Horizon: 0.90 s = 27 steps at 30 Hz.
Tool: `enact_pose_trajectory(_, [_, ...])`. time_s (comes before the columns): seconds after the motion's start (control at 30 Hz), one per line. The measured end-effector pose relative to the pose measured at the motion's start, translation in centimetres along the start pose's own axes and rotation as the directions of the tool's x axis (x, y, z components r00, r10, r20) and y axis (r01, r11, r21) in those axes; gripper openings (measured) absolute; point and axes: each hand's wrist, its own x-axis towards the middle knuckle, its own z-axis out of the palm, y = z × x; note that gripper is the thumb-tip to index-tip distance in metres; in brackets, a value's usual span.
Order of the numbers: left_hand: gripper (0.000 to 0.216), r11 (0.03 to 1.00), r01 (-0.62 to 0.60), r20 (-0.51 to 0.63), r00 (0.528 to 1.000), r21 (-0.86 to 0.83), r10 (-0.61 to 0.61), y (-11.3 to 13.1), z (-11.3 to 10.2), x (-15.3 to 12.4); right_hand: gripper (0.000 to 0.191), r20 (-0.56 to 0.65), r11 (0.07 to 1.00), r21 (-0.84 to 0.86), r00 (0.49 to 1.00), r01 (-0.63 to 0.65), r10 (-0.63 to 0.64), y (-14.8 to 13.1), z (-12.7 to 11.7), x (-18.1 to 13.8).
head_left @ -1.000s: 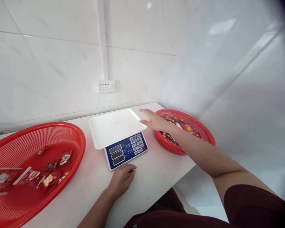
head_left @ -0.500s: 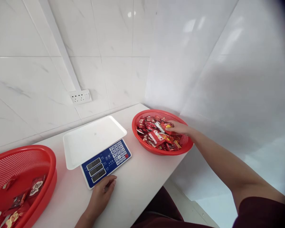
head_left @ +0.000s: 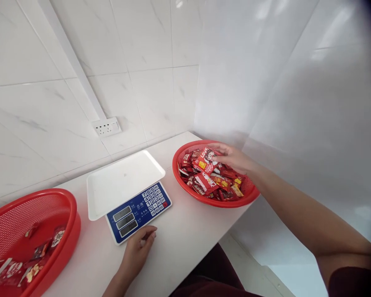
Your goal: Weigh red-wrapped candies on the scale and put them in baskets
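My right hand (head_left: pixel 235 159) is over the red basket (head_left: pixel 185 187) on the right, fingers pinched on a red snack packet (head_left: pixel 205 159) lifted a little above the pile of red packets (head_left: pixel 214 183). My left hand (head_left: pixel 139 251) rests on the white table (head_left: pixel 185 239), fingers curled loosely, fingertips touching the front edge of the blue scale (head_left: pixel 139 212). The scale's white tray (head_left: pixel 122 181) has nothing on it.
A second red basket (head_left: pixel 62 206) at the far left holds a few red packets (head_left: pixel 34 255). A wall socket (head_left: pixel 108 126) sits on the tiled wall behind the scale. The table edge drops off at the right, beside the right basket.
My right hand moved from the scale's tray into the right basket and took hold of a packet, now raised. The view swung right. My left hand stayed by the scale.
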Motion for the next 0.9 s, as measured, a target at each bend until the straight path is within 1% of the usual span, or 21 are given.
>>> enact_pose_trajectory(0.1, [0.027,0.991,-0.028,0.045,0.998,-0.133,0.034,3.7,0.9,1.0,0.047,0.056,1.000,0.014,0.998,0.011,-0.012,-1.3,1.7,-1.2])
enact_pose_trajectory(0.17, [0.034,0.945,-0.054,0.064,0.995,-0.322,0.079,6.6,1.4,2.0,0.043,0.106,0.999,-0.011,0.994,0.035,-0.034,-2.3,3.2,-2.0])
enact_pose_trajectory(0.23, [0.049,0.837,-0.087,0.042,0.991,-0.541,0.130,9.4,1.8,3.2,0.043,0.155,0.996,-0.047,0.986,0.072,-0.064,-3.2,4.8,-2.7])
enact_pose_trajectory(0.27, [0.053,0.780,-0.083,0.056,0.987,-0.620,0.150,10.6,1.9,3.8,0.044,0.173,0.994,-0.061,0.982,0.089,-0.078,-3.6,5.6,-3.1])
enact_pose_trajectory(0.3, [0.052,0.730,-0.079,0.063,0.984,-0.679,0.165,11.7,2.0,4.3,0.046,0.183,0.991,-0.076,0.979,0.106,-0.091,-3.8,6.4,-3.5])
enact_pose_trajectory(0.33, [0.049,0.689,-0.074,0.057,0.985,-0.721,0.164,12.4,2.1,4.7,0.048,0.188,0.988,-0.091,0.977,0.124,-0.105,-4.0,7.1,-3.8])
enact_pose_trajectory(0.4, [0.042,0.632,-0.067,0.015,0.992,-0.772,0.124,13.4,2.0,5.3,0.054,0.182,0.980,-0.122,0.974,0.157,-0.133,-4.2,8.3,-4.6])
enact_pose_trajectory(0.47, [0.038,0.611,-0.062,-0.023,0.997,-0.789,0.073,13.6,1.7,5.5,0.059,0.182,0.972,-0.156,0.972,0.177,-0.148,-4.3,8.8,-5.2])
enact_pose_trajectory(0.53, [0.038,0.617,-0.066,-0.048,0.998,-0.784,0.046,13.3,1.0,5.6,0.061,0.196,0.966,-0.194,0.971,0.173,-0.135,-4.4,8.7,-5.6])
enact_pose_trajectory(0.6, [0.039,0.639,-0.114,-0.134,0.991,-0.761,0.017,12.5,-0.3,5.7,0.059,0.189,0.955,-0.249,0.975,0.163,-0.117,-4.2,7.9,-5.5])
enact_pose_trajectory(0.63, [0.039,0.659,-0.150,-0.205,0.979,-0.737,-0.007,11.9,-1.2,5.8,0.057,0.165,0.945,-0.284,0.979,0.161,-0.117,-4.0,7.1,-5.1])
enact_pose_trajectory(0.67, [0.039,0.688,-0.189,-0.291,0.956,-0.700,-0.033,11.2,-2.3,5.9,0.054,0.120,0.931,-0.329,0.985,0.158,-0.125,-3.7,6.1,-4.6])
enact_pose_trajectory(0.73, [0.041,0.781,-0.229,-0.471,0.877,-0.580,-0.092,9.5,-4.7,6.0,0.049,-0.028,0.877,-0.460,0.985,0.137,-0.169,-2.4,3.4,-3.1])
enact_pose_trajectory(0.77, [0.045,0.838,-0.224,-0.547,0.831,-0.497,-0.102,8.5,-5.8,6.1,0.048,-0.110,0.828,-0.552,0.974,0.104,-0.196,-1.5,1.7,-2.2])
enact_pose_trajectory(0.8, [0.051,0.898,-0.190,-0.608,0.787,-0.397,-0.102,7.6,-6.8,6.0,0.047,-0.186,0.764,-0.643,0.957,0.053,-0.223,-0.4,0.0,-1.3])
enact_pose_trajectory(0.83, [0.061,0.951,-0.130,-0.660,0.746,-0.279,-0.091,6.7,-7.5,5.9,0.045,-0.235,0.696,-0.717,0.953,-0.038,-0.190,0.8,-1.7,-0.5])
enact_pose_trajectory(0.87, [0.069,0.985,-0.064,-0.698,0.713,-0.163,-0.070,5.9,-8.1,5.7,0.040,-0.238,0.621,-0.774,0.966,-0.124,-0.103,2.0,-3.3,0.3])
enact_pose_trajectory(0.9, [0.073,0.997,-0.007,-0.719,0.694,-0.074,-0.048,5.4,-8.3,5.4,0.033,-0.225,0.536,-0.822,0.974,-0.192,0.004,3.2,-4.7,0.9])
